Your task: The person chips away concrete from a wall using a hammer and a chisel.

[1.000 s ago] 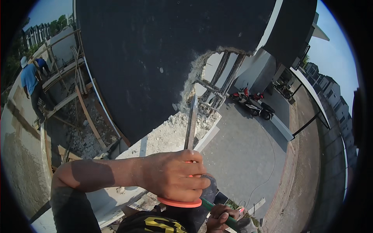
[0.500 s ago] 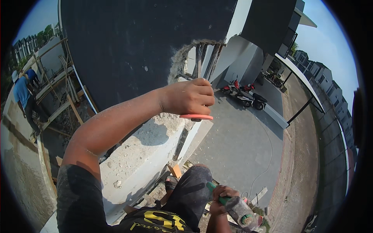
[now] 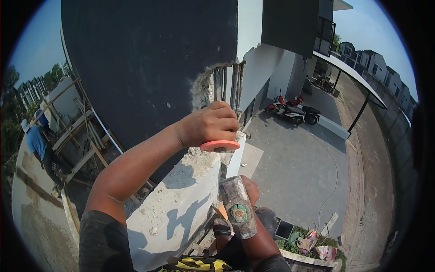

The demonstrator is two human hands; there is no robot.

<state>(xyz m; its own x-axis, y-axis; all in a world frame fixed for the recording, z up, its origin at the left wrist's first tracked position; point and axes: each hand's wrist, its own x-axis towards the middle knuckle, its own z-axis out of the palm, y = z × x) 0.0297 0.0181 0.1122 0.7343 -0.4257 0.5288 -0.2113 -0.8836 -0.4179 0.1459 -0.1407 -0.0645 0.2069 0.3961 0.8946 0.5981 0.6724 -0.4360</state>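
Note:
My left hand is closed round a chisel with a round orange-red hand guard. The dark striking end shows at the guard's middle; the blade is hidden behind my fingers. This hand is in front of the broken gap in the dark wall, where steel bars stand exposed. Lower and to the right, my right hand grips a hammer, mostly behind its heavy grey head. Green shows where the handle passes through the head. The hammer is apart from the chisel.
Below my left arm runs a rough, chipped white ledge with rubble on it. Wooden scaffolding and a person in a blue shirt are at the left. Motorcycles are parked on the grey paving far below.
The hammer has come up and left from low right, toward the chisel's struck end. My left hand with the chisel sits slightly lower and further left in view, as the whole view has shifted.

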